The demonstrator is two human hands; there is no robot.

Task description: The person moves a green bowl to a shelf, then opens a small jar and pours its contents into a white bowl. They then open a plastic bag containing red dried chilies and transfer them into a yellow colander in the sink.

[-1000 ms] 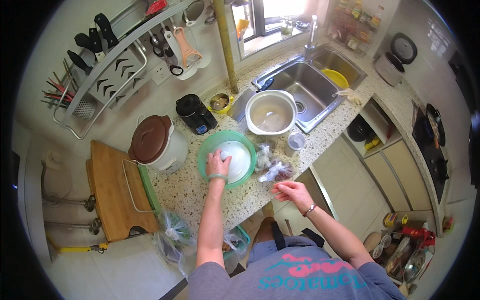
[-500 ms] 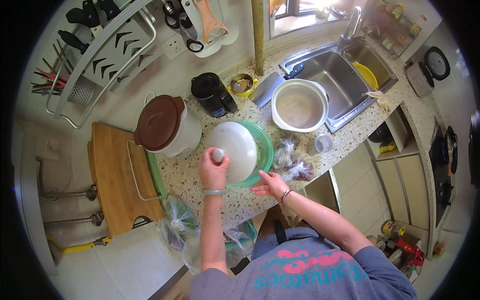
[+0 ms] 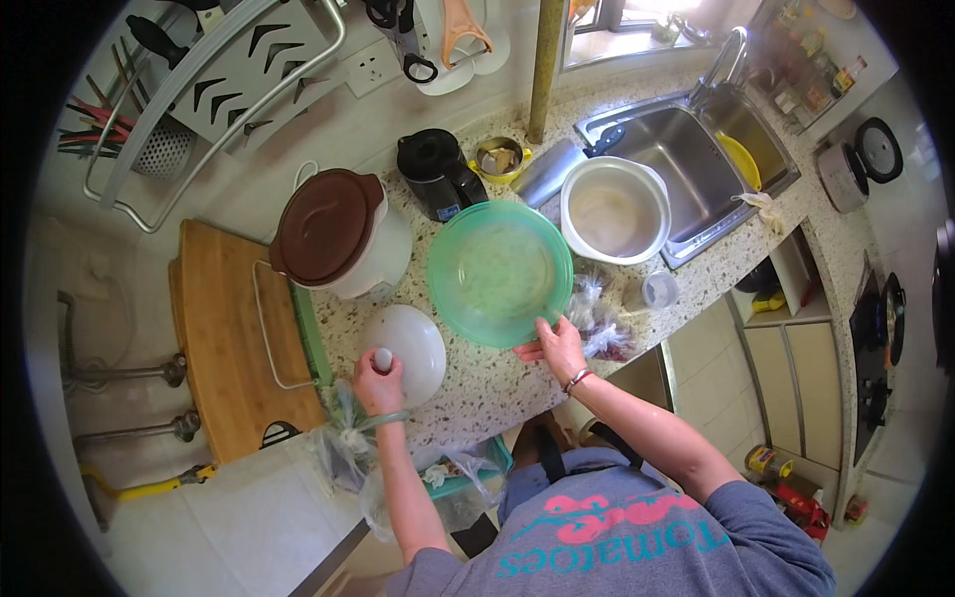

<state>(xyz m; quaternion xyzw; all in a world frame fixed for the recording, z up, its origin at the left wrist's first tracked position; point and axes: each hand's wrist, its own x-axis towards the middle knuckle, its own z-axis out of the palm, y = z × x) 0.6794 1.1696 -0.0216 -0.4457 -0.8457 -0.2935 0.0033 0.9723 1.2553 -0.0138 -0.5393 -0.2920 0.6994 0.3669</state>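
My left hand (image 3: 379, 386) is closed round the knob of a white domed lid (image 3: 414, 348), low over the counter. A green plastic basin (image 3: 448, 320) is uncovered on the counter, with a pale, watery-looking inside whose contents I cannot make out. At its near right rim, my right hand (image 3: 557, 345) has the thumb on the edge and the fingers just outside, gripping it. Beside that hand lie clear plastic bags (image 3: 602, 336) with dark contents. A white pot (image 3: 612, 251) without a lid stands to the right of the basin.
Behind stand a brown-lidded cooker (image 3: 328, 227), a black kettle (image 3: 435, 177) and a yellow-handled cup (image 3: 500, 159). A cleaver (image 3: 553, 171) lies by the sink (image 3: 647, 134). A plastic cup (image 3: 659, 290) stands near the counter edge. Wooden boards (image 3: 234, 338) lean at left.
My left hand has carried the white lid left and towards me, off the green basin, uncovering it. My right hand has come up onto the basin's rim.
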